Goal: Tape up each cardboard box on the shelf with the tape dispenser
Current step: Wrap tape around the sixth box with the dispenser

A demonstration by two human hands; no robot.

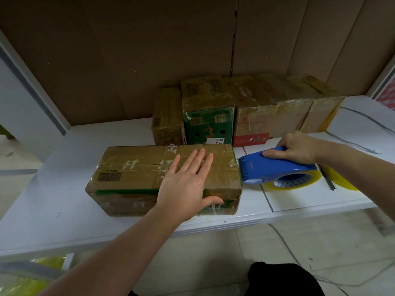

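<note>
Shelf [64, 189]: white, cardboard behind.
Left hand [186, 184]: flat on box [132, 174] (thumb over edge).
Right hand [297, 148]: grips blue tape dispenser [275, 167].

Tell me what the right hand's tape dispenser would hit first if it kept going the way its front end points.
Most likely the right end of the front cardboard box; the tape dispenser in the right hand already sits nearly against it.
</note>
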